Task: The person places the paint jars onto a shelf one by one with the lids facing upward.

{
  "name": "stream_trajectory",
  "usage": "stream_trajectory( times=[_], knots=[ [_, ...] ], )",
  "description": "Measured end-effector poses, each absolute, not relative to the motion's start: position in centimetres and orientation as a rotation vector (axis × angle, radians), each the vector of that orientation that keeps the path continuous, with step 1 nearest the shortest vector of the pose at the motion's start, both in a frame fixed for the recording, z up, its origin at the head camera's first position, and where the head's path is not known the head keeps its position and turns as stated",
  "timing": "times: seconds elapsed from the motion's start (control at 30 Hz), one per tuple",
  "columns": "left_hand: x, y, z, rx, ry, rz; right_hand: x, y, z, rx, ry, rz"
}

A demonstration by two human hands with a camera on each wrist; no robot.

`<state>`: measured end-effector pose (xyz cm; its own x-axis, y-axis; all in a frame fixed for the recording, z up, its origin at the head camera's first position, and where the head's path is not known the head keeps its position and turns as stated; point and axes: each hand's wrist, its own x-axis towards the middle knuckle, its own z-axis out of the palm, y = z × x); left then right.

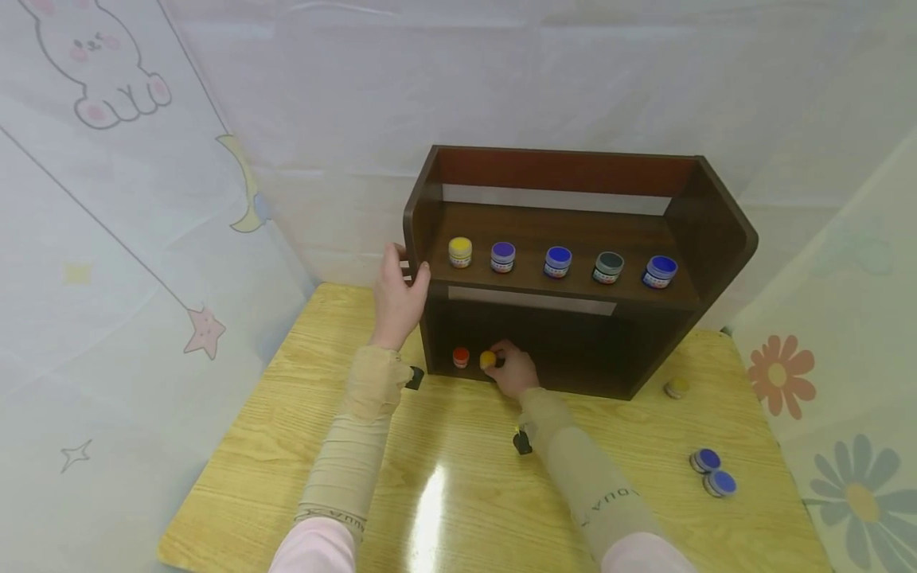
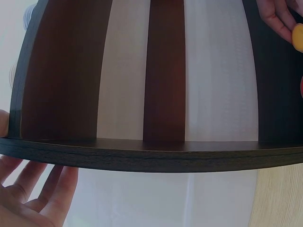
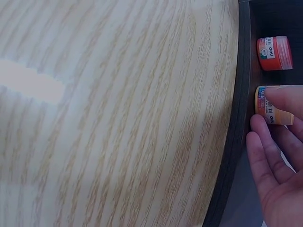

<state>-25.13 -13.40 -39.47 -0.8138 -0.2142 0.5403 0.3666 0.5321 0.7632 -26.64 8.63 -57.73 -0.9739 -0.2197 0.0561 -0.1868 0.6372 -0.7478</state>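
Note:
A dark brown two-tier shelf (image 1: 559, 223) stands on the table. My left hand (image 1: 398, 301) grips its left side panel, with the thumb on one face and the fingers (image 2: 59, 196) on the other. On the lower tier, my right hand (image 1: 517, 372) pinches an orange-yellow paint jar (image 3: 271, 105) between thumb and fingers, close over the board near its front edge. A red paint jar (image 3: 274, 53) stands just left of it in the head view. Along the upper tier, several jars form a row, from a yellow jar (image 1: 460, 252) to a blue jar (image 1: 659, 271).
To the right of the shelf on the wooden table (image 1: 272, 446) stands a yellowish jar (image 1: 677, 387). Nearer the front right are two jars side by side, a blue-purple jar (image 1: 705, 460) and a blue jar (image 1: 719, 483). A patterned cloth (image 1: 322, 95) hangs behind the shelf.

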Motion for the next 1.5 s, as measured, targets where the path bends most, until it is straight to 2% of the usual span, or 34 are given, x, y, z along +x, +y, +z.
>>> stream_trajectory(
  times=[0.37,0.7,1.03,1.5],
  knots=[
    [-25.1,-13.4,-39.5,-0.125,-2.184,-1.267,-26.9,8.8,-57.9,-0.317,2.774,-1.260],
    [-25.1,-13.5,-39.7,-0.130,-2.182,-1.273,-26.0,9.3,-57.4,-0.288,2.682,-1.467],
    [-25.1,-13.4,-39.5,-0.131,-2.173,-1.288,-25.8,10.7,-54.9,-0.276,2.674,-1.718],
    [-25.2,-13.4,-39.5,-0.129,-2.174,-1.287,-25.4,12.6,-49.3,-0.435,2.799,-1.650]
  ],
)
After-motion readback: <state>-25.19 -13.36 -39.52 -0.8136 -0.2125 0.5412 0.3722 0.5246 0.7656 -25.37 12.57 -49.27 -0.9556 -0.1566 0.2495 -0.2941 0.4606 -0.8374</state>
